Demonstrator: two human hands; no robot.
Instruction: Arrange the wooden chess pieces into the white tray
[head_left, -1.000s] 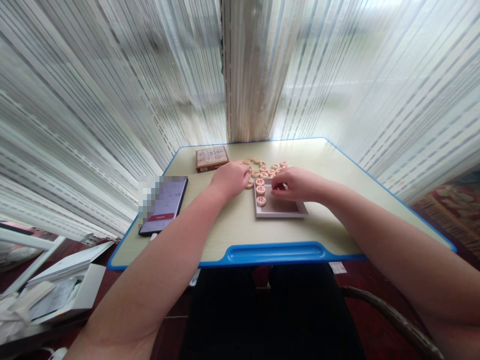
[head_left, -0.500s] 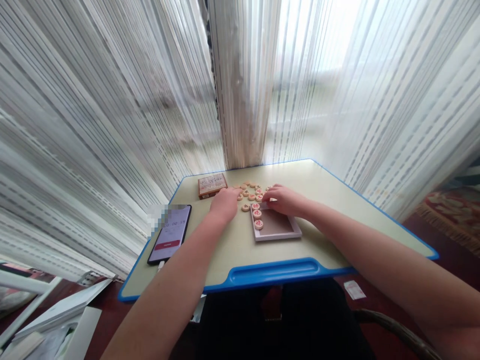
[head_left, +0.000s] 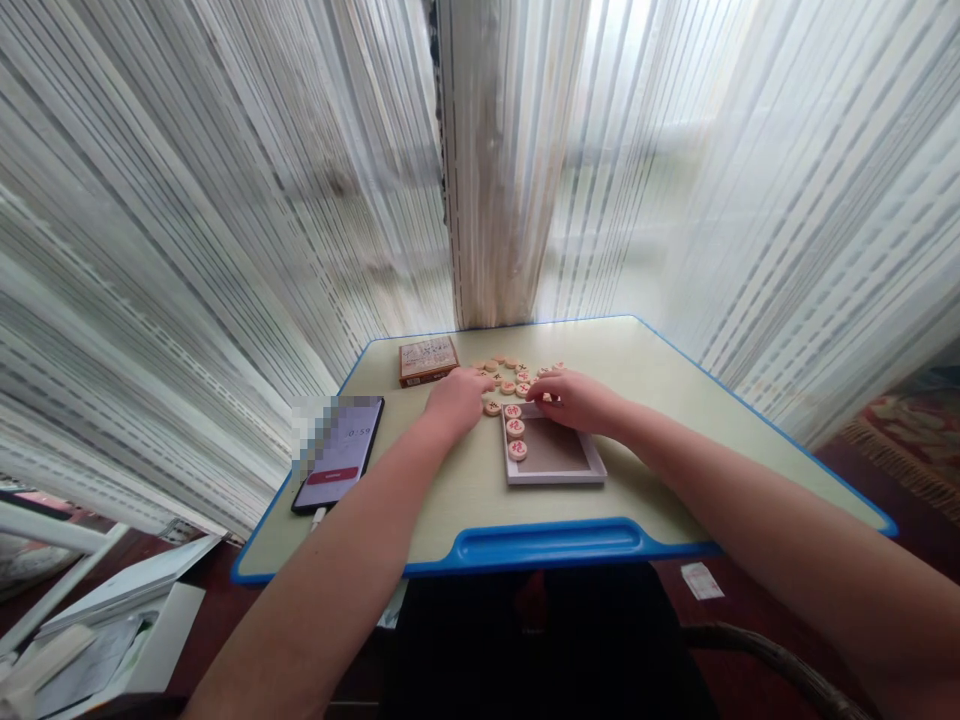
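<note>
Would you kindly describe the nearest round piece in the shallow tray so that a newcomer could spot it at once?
On the pale table, find the shallow tray by the right hand. Three round pieces with red characters line the tray's left side. The nearest piece sits closest to the table's blue front groove; its two neighbours lie farther back.

Free tabletop [head_left: 690,390] beyond the right forearm [head_left: 720,475], loose pieces [head_left: 508,387] crowding behind the tray [head_left: 555,479], phone [head_left: 341,450] and box [head_left: 428,360] at left
</note>
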